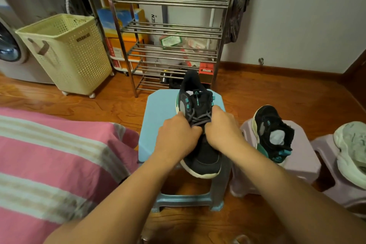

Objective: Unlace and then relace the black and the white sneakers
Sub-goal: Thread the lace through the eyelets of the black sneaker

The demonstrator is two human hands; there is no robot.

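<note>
While the black mesh sneaker (198, 125) lies on the near pale-blue plastic stool (158, 109), the left hand (176, 134) and right hand (221, 130) pinch its grey laces (200, 120) with curled fingers. Each crossing is best drawn evenly. To the right, lilac stools (305, 156) carry a second black sneaker (275, 132) and a white sneaker (352, 150); nothing obstructs.

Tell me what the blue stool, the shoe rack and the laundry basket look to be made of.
Blue stool: likely moulded plastic, smooth matte top. Shoe rack: shiny metal tubing, probably steel, with bright reflections. Laundry basket: cream plastic, perforated walls.
</note>
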